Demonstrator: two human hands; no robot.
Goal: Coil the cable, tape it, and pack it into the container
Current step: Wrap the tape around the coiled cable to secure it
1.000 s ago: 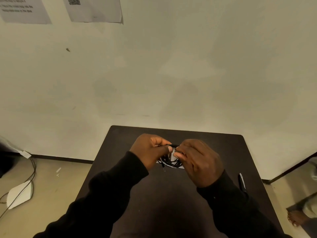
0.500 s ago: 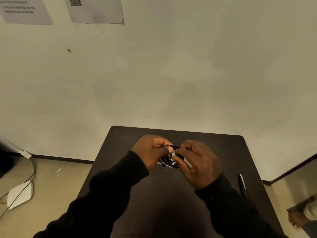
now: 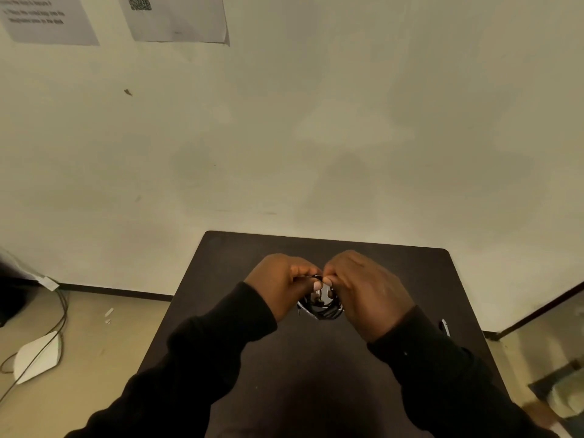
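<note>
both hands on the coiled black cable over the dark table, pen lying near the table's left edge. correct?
Not quite. In the head view the pen lies near the table's right edge, not the left. The rest holds: left hand and right hand both pinch the coiled black cable over the dark table.

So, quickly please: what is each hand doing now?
Left hand: closed, pinching the coiled cable.
Right hand: closed, pinching the same cable.

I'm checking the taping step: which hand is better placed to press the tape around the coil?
Probably the right hand: its fingertips pinch at the coil's top, while the left hand grips the bundle.
</note>
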